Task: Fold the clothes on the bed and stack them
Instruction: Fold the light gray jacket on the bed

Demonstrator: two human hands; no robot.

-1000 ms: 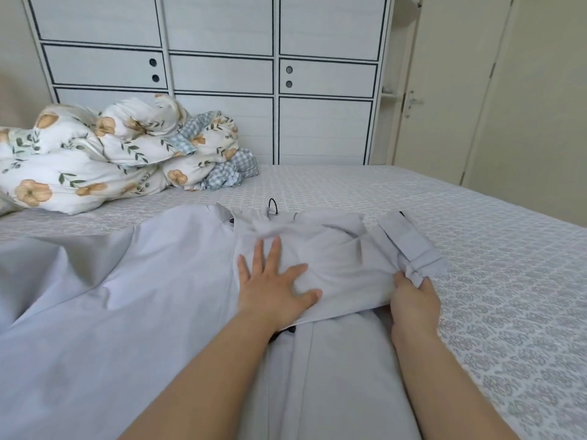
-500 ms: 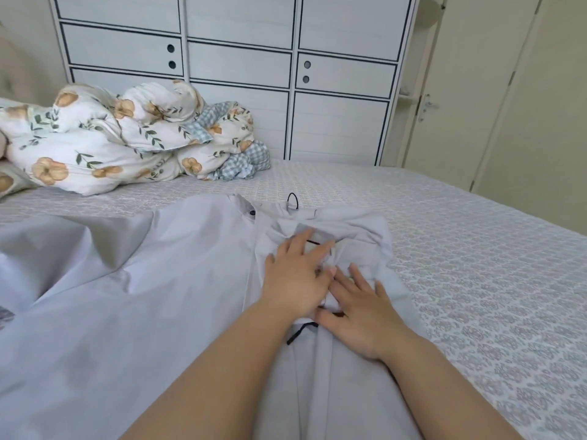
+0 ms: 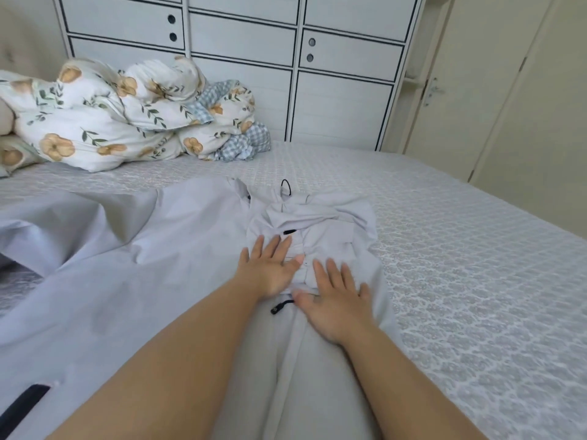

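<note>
A pale grey jacket (image 3: 133, 265) lies spread across the bed (image 3: 476, 265), its right sleeve folded in over the chest as a bunched layer (image 3: 317, 223). My left hand (image 3: 270, 268) lies flat with straight fingers on the folded part. Beside it my right hand (image 3: 336, 296) presses flat on the same fabric, fingers spread. A black drawcord end (image 3: 279, 308) shows between my wrists, and a black loop (image 3: 286, 187) sticks out at the collar. The left half of the jacket stays unfolded toward the left edge.
A crumpled floral duvet (image 3: 104, 122) with a blue checked lining sits at the bed's far left. A white wardrobe (image 3: 333, 90) stands behind the bed, a cream door (image 3: 460, 90) at the right. Patterned bedspread lies bare to the right.
My right hand let go of the sleeve cuff it held out at the right, and the sleeve now lies folded over the chest. Both hands rest flat side by side.
</note>
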